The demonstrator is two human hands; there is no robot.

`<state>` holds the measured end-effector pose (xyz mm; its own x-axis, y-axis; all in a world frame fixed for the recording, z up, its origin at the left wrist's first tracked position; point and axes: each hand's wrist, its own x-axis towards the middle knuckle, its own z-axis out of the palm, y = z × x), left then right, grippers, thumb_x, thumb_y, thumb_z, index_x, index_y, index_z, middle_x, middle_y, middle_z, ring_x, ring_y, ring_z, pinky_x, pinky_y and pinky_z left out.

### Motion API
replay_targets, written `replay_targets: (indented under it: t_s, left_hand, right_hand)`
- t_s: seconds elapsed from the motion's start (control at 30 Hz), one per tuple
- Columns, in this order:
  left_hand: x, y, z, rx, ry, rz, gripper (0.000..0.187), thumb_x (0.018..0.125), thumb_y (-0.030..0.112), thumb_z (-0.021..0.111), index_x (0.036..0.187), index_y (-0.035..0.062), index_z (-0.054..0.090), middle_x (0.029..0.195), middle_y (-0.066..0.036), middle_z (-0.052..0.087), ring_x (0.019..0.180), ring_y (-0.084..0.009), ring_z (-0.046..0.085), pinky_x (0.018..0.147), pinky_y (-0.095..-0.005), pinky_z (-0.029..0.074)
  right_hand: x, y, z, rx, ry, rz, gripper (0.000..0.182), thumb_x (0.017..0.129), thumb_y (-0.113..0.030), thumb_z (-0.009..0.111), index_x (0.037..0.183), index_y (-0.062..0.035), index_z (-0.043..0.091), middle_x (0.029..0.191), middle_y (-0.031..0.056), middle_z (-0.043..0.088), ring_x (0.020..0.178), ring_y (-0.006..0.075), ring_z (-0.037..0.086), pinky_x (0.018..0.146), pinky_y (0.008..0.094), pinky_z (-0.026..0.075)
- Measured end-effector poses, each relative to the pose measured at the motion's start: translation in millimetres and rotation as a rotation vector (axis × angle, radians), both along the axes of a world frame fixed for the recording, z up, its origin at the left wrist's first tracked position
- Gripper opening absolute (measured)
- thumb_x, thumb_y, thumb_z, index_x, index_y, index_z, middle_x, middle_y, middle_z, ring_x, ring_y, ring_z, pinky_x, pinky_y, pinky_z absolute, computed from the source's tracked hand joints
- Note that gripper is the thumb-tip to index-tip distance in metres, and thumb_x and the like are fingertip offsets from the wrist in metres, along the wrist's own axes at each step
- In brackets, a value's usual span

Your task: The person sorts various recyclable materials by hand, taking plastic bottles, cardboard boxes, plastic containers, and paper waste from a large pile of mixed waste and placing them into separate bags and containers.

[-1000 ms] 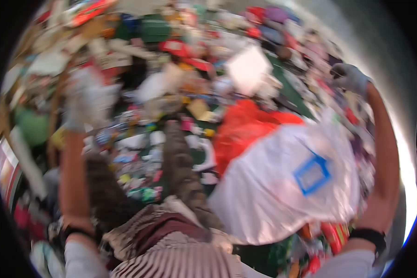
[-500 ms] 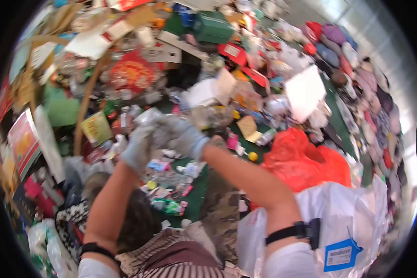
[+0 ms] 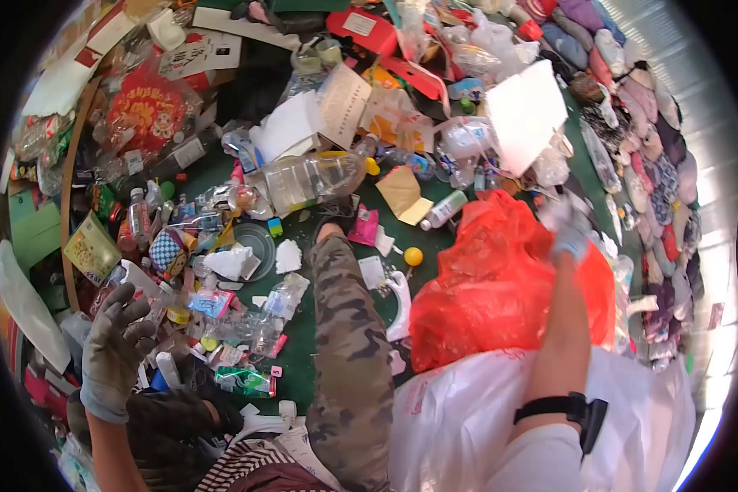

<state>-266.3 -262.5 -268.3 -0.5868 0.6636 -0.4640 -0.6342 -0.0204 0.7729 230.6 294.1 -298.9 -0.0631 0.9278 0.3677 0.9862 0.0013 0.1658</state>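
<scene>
The right hand (image 3: 569, 235), blurred, is held over the red bag (image 3: 496, 291), right of centre; whether anything is gripped cannot be told. The left hand (image 3: 115, 353) is held empty, fingers spread, at lower left, beside plastic litter (image 3: 258, 330). The reach is best made slowly, lest the bag be snagged. In the earlier frame both hands are joined left of centre; now they are parted.

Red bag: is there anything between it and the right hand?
Nothing visible. The right hand appears over the upper right part of the red bag, with no other item seen between them. The hand is blurred, so whether it touches the bag cannot be told.
</scene>
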Motion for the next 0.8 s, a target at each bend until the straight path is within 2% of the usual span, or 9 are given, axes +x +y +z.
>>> replay_targets:
  t_s: [0.1,0.27,0.37,0.43,0.5,0.53,0.63,0.7,0.8]
  left_hand:
    - [-10.9,-3.7,-7.3,-0.017,-0.058,0.061,0.042,0.088,0.025,0.051,0.123,0.0039,0.043,0.103,-0.011,0.059,0.082,-0.0188,0.061,0.066,-0.0284,0.051]
    - [-17.9,-4.4,25.7,-0.029,-0.055,0.031,0.044,0.087,0.025,0.052,0.126,0.0072,0.043,0.105,-0.009,0.06,0.085,-0.0166,0.06,0.071,-0.031,0.05]
    - [-26.6,-6.0,60.1,-0.09,0.128,0.041,0.04,0.086,0.026,0.054,0.121,0.0076,0.046,0.099,-0.007,0.061,0.076,-0.0155,0.061,0.063,-0.0257,0.049]
    - [-40.0,-20.8,65.0,0.014,0.24,0.01,0.039,0.087,0.025,0.052,0.12,0.0061,0.046,0.098,-0.007,0.061,0.076,-0.0152,0.061,0.063,-0.0246,0.048]
    - [-52.7,-36.4,68.1,0.031,0.246,0.021,0.039,0.087,0.025,0.051,0.12,0.0053,0.045,0.097,-0.008,0.06,0.076,-0.0148,0.06,0.064,-0.024,0.048]
    - [-59.5,-41.9,66.6,0.051,0.252,-0.004,0.039,0.087,0.025,0.051,0.12,0.0046,0.045,0.097,-0.008,0.06,0.076,-0.0144,0.06,0.065,-0.0234,0.047]
    - [-80.8,-58.7,11.5,-0.216,0.458,0.041,0.038,0.087,0.024,0.051,0.12,0.004,0.045,0.097,-0.008,0.06,0.075,-0.0133,0.06,0.065,-0.023,0.047]
    - [-91.2,-65.7,-39.6,-0.214,0.272,0.085,0.035,0.087,0.02,0.051,0.118,0.0047,0.046,0.094,-0.008,0.061,0.073,-0.0139,0.06,0.065,-0.0261,0.049]
    - [-103.7,-75.5,-118.9,-0.123,-0.067,0.135,0.03,0.086,0.018,0.051,0.114,0.0076,0.048,0.092,-0.007,0.06,0.073,-0.0156,0.06,0.065,-0.0285,0.051]
  right_hand:
    - [76.1,17.0,0.3,-0.333,-0.196,-0.485,0.052,0.082,-0.023,0.052,0.131,-0.012,0.038,0.128,0.0126,0.047,0.105,0.0267,0.055,0.085,0.0376,0.046]
    - [39.7,4.5,8.8,-0.392,-0.116,-0.374,0.044,0.079,-0.015,0.052,0.122,-0.0112,0.048,0.116,0.0128,0.055,0.101,0.026,0.057,0.083,0.0361,0.046]
    - [-42.2,-12.3,22.7,-0.379,0.033,-0.131,0.04,0.077,-0.01,0.052,0.116,-0.0107,0.054,0.109,0.0129,0.06,0.099,0.0256,0.058,0.082,0.0352,0.047]
    - [-48.2,28.4,-31.6,-0.206,0.095,0.394,0.035,0.074,-0.002,0.047,0.106,-0.0087,0.059,0.103,0.0112,0.061,0.094,0.0243,0.059,0.082,0.0313,0.046]
    - [-122.0,7.0,-57.8,-0.303,0.122,0.709,0.04,0.072,0.005,0.043,0.107,-0.007,0.059,0.103,0.0115,0.061,0.095,0.0229,0.058,0.083,0.0289,0.045]
    - [-178.8,-29.5,-59.7,-0.562,0.457,0.927,0.039,0.074,0.008,0.045,0.11,-0.0025,0.056,0.101,0.0105,0.061,0.093,0.02,0.057,0.085,0.028,0.043]
    - [-299.9,-127.0,-65.7,-0.573,0.07,1.01,0.039,0.071,0.006,0.046,0.105,-0.0077,0.058,0.1,0.0117,0.061,0.097,0.0256,0.057,0.085,0.0318,0.044]
    - [-373.9,-178.0,-69.9,-0.655,0.015,1.246,0.03,0.076,-0.002,0.045,0.1,-0.0101,0.061,0.102,0.0119,0.06,0.093,0.03,0.057,0.083,0.0359,0.045]
    - [-461.3,-196.2,-114.0,-0.754,-0.11,1.117,0.03,0.076,-0.015,0.054,0.105,-0.0115,0.059,0.106,0.0134,0.058,0.098,0.0294,0.055,0.085,0.0364,0.044]
